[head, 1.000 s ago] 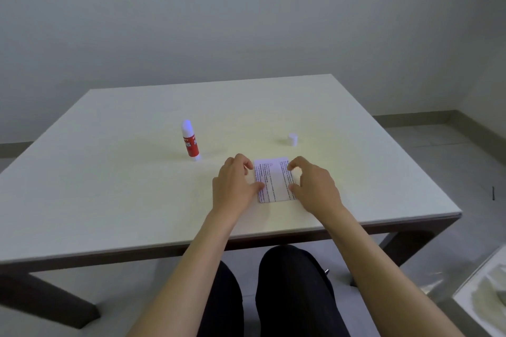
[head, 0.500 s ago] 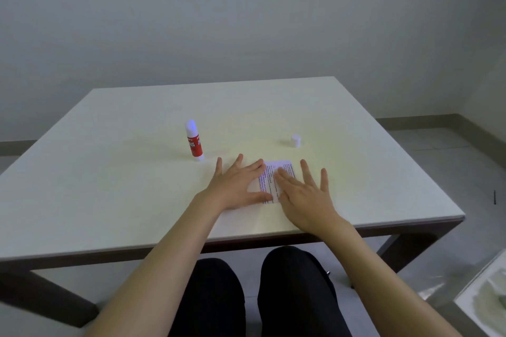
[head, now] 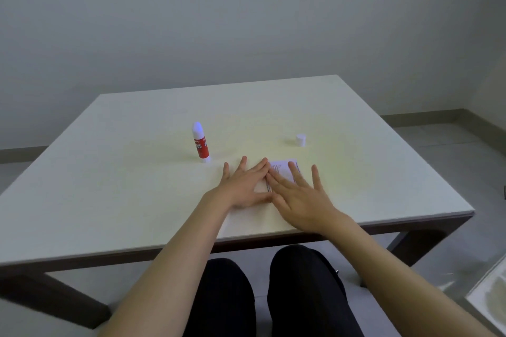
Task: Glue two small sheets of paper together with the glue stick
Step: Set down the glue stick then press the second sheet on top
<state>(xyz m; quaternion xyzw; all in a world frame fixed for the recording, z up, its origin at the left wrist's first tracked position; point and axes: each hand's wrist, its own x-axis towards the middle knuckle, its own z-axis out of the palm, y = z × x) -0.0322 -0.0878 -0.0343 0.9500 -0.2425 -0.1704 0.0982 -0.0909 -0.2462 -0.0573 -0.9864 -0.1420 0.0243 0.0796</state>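
Both hands lie flat, palms down, on the printed paper sheet (head: 282, 171) near the front edge of the pale bench (head: 383, 172). The left hand (head: 243, 186) covers the sheet's left part, its fingers (head: 260, 168) spread wide and holding nothing; the right hand (head: 301, 197) lies over the right part, fingers (head: 297, 176) likewise splayed and empty. Only the far strip of paper shows between the fingertips. A second ago the hands were curled at the sheet's two side edges with most of the print showing; half a second ago they had flattened onto it, and now they press much the same, the right hand reaching a little farther over the sheet. The uncapped red glue stick (head: 200, 143) stands upright to the left, apart from the hands, where it stood before. Its small white cap (head: 300, 140) sits beyond the sheet to the right, unmoved.
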